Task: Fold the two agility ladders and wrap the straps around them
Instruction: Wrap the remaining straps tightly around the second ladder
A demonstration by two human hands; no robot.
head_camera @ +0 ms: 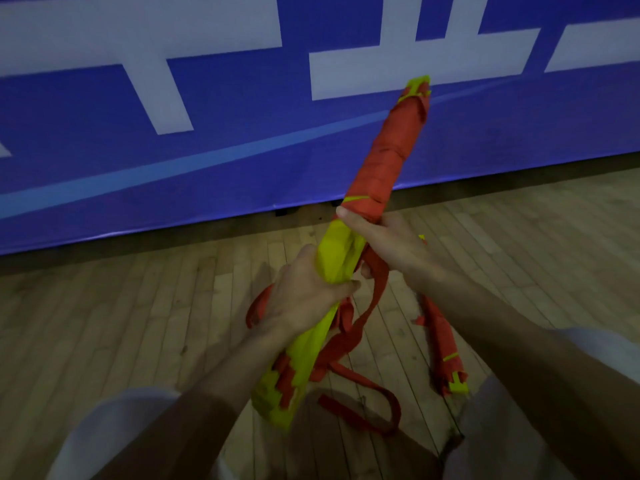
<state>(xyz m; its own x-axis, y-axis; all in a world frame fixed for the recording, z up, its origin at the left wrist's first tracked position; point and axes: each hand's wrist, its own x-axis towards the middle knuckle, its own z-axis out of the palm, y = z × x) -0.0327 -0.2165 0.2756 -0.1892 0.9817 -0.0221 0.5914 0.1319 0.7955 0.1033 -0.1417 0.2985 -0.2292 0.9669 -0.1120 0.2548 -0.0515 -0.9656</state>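
Two folded agility ladders are seen. One yellow ladder bundle (341,251) is held tilted above the wooden floor (138,323), its upper half wound in red strap (388,147). It is gripped low down by the left hand (308,292) and at the wrap's lower edge by the right hand (388,240). A loose strap tail (360,327) is left hanging to the floor. The second ladder (445,348), wrapped, is laid on the floor, partly hidden by the right forearm. A blue banner (242,168) with white marks is cut off above. Fine detail is blurred.
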